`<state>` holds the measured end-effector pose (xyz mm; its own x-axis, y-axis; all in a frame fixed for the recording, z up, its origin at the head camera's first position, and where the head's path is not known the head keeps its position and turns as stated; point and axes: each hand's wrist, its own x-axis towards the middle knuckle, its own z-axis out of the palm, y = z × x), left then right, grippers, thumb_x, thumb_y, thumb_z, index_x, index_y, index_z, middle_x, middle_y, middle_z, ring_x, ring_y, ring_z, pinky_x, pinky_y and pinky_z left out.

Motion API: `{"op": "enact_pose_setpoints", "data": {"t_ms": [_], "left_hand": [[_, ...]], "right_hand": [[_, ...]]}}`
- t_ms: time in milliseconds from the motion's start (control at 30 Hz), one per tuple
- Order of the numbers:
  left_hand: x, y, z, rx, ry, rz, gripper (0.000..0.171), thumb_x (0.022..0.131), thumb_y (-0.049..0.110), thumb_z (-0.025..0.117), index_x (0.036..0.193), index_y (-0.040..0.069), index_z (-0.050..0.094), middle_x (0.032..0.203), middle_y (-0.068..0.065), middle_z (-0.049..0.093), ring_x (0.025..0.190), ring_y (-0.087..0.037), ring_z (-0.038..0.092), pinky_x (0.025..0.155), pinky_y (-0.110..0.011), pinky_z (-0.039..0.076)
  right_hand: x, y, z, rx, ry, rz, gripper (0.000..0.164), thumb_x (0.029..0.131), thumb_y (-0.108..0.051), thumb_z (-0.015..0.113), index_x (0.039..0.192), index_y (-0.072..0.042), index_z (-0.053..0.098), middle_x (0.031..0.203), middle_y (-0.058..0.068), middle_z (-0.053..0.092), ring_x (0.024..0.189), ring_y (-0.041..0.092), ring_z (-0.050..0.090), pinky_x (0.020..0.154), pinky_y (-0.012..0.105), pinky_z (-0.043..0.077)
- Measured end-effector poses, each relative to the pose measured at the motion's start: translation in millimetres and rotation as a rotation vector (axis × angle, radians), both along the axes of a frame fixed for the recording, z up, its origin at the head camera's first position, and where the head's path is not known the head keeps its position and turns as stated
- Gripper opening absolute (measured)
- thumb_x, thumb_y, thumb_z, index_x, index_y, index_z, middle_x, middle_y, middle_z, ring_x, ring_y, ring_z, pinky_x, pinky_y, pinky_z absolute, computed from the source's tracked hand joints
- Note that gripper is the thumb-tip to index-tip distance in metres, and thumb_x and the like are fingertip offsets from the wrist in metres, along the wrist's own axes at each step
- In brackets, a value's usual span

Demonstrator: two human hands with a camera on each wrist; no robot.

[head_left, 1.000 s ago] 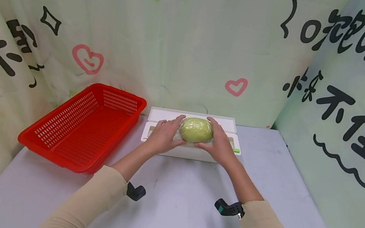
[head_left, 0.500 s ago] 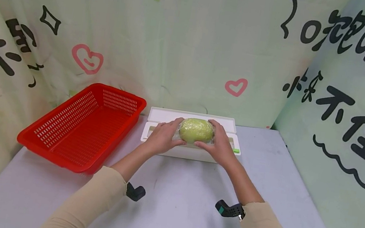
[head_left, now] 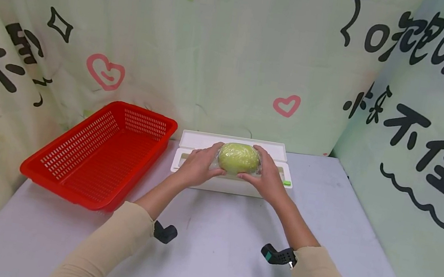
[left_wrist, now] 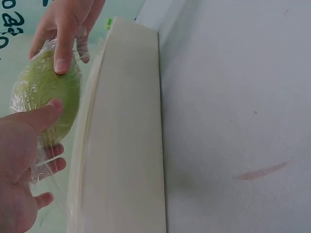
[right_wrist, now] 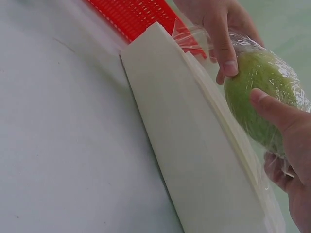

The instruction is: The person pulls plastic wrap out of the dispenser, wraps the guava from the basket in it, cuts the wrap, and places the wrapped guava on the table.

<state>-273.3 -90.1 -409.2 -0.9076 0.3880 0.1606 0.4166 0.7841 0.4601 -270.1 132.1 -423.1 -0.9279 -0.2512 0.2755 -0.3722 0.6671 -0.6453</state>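
A green mango (head_left: 238,158), oval and covered in clear cling film, is held up between both hands over a white cling film dispenser (head_left: 236,187). My left hand (head_left: 199,163) grips its left end, the thumb (left_wrist: 46,114) pressed on the near side and the other fingers partly hidden beneath or behind. At the opposite end my right hand (head_left: 267,175) grips it in the same manner, thumb (right_wrist: 267,102) on the near side. Wrinkled film bunches at both ends of the fruit. The dispenser's lid (head_left: 234,145) is raised at the back, and a green piece (head_left: 287,183) shows at its right end.
A red plastic basket (head_left: 116,166) with perforated walls stands on the left of the pale table (head_left: 214,251). Printed fabric curtains (head_left: 233,55) close off the back and both sides. A black wrist camera strap (head_left: 165,233) shows at the left sleeve.
Both hands keep their grip on the wrapped mango at nearly the same spot. The fingertips on top have lowered very slightly since a second ago.
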Motion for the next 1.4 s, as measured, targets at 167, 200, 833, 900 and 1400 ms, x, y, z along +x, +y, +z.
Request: {"op": "enact_pose_setpoints", "data": {"t_ms": [167, 200, 833, 900, 1400], "left_hand": [[-0.2, 0, 0.3, 0.023, 0.011, -0.004, 0.075, 0.085, 0.033, 0.074, 0.146, 0.016, 0.033, 0.138, -0.007, 0.055, 0.128, -0.027, 0.053, 0.108, -0.050, 0.038], [-0.3, 0, 0.6, 0.028, 0.012, -0.003, 0.075, 0.085, 0.033, 0.074, 0.146, 0.015, 0.033, 0.138, -0.007, 0.056, 0.128, -0.027, 0.053, 0.107, -0.050, 0.038], [-4.4, -1, 5.4, 0.101, -0.023, -0.004, 0.074, 0.089, 0.044, 0.066, 0.149, 0.015, 0.032, 0.144, -0.006, 0.051, 0.134, -0.024, 0.047, 0.111, -0.055, 0.034], [-4.6, -1, 6.0, 0.101, -0.019, -0.003, 0.075, 0.089, 0.044, 0.066, 0.149, 0.015, 0.032, 0.144, -0.006, 0.051, 0.134, -0.024, 0.047, 0.112, -0.055, 0.034], [-4.7, -4, 13.2, 0.115, -0.007, 0.003, 0.075, 0.089, 0.046, 0.065, 0.149, 0.017, 0.030, 0.143, -0.005, 0.051, 0.132, -0.024, 0.048, 0.111, -0.054, 0.036]], "right_hand": [[-1.6, 0, -0.8, -0.006, 0.009, 0.001, 0.090, 0.078, -0.028, 0.080, 0.149, -0.010, 0.028, 0.150, 0.013, 0.039, 0.140, 0.031, 0.036, 0.115, 0.050, 0.033], [-2.0, 0, -0.7, -0.007, 0.009, 0.002, 0.090, 0.079, -0.028, 0.080, 0.149, -0.010, 0.028, 0.150, 0.013, 0.039, 0.140, 0.031, 0.036, 0.115, 0.050, 0.033], [-2.3, -1, 7.4, -0.033, -0.031, 0.029, 0.088, 0.084, -0.027, 0.075, 0.151, -0.007, 0.022, 0.153, 0.017, 0.034, 0.141, 0.034, 0.033, 0.115, 0.053, 0.031], [-3.1, -1, 8.3, -0.036, -0.038, 0.027, 0.087, 0.084, -0.027, 0.075, 0.151, -0.008, 0.022, 0.153, 0.017, 0.034, 0.141, 0.034, 0.033, 0.115, 0.053, 0.031], [-2.0, -2, 21.8, -0.028, -0.032, 0.009, 0.086, 0.084, -0.028, 0.076, 0.150, -0.010, 0.025, 0.151, 0.015, 0.037, 0.139, 0.034, 0.037, 0.111, 0.054, 0.037]]}}
